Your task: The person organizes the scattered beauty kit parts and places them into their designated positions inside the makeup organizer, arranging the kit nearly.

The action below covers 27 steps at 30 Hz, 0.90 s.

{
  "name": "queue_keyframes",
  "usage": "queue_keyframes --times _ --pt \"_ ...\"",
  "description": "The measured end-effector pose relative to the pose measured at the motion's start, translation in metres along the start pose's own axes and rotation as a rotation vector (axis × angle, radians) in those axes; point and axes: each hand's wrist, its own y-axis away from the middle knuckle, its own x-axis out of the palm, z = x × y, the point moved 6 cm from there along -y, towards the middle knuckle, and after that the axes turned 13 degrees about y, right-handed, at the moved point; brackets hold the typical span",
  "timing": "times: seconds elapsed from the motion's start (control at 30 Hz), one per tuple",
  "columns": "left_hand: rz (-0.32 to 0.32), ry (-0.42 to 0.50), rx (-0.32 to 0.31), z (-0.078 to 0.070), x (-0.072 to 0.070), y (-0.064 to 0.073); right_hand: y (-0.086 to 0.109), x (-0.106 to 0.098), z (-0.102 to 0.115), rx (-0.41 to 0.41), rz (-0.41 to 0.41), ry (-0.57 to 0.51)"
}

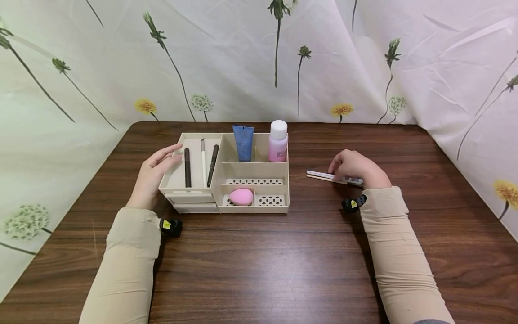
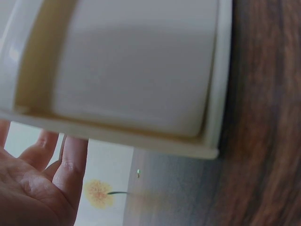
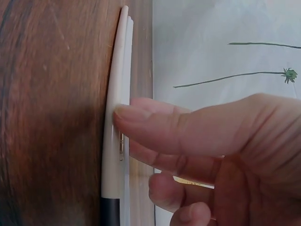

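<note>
Some dark print is carried on the pink bottle (image 1: 277, 149), too small to be read, as is a gold mark among several slim sticks (image 3: 111, 141). These are straight and pale, one tipped in black, and are laid on the table (image 1: 259, 270) right of the beige organizer (image 1: 252, 210). They are pinched by the right hand (image 1: 356, 167), angled inward, fingers bent downward. The left hand (image 1: 151, 173) is held relaxed, fingers extended at the organizer's left rim.
</note>
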Motion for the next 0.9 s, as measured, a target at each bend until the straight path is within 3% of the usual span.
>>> queue_keyframes --times 0.6,0.9 --pt "-0.003 -0.018 -0.008 0.001 -0.001 -0.001 0.000 0.005 0.006 0.004 0.050 0.048" --pt "0.008 -0.002 -0.011 0.002 -0.001 -0.003 0.003 0.000 0.011 -0.014 -0.014 0.094"
